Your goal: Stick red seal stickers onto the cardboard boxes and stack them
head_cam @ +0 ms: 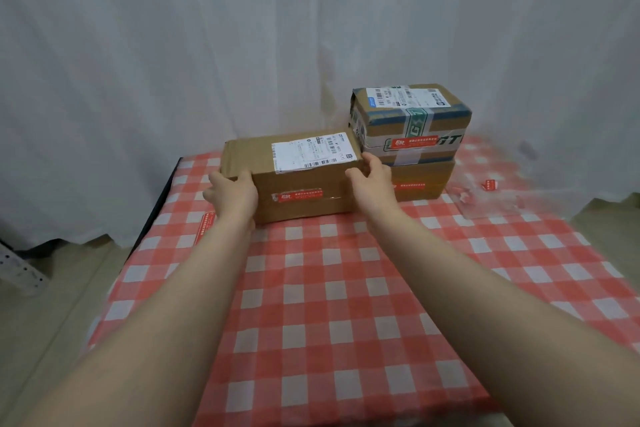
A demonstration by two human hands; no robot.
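Checked cloth [346,305]; left hand [232,192], right hand [372,180] grip box [298,180]; arms cropped.

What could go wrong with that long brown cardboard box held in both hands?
Set atop the green-taped cardboard box, the long brown cardboard box, gripped at its ends by the left hand and right hand, looks longer, so it might overhang and tip. Lifting it could also knock that box, which stands close by.

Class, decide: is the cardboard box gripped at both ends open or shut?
Shut: the cardboard box shows flat flaps, and a red seal sticker lies on its front.
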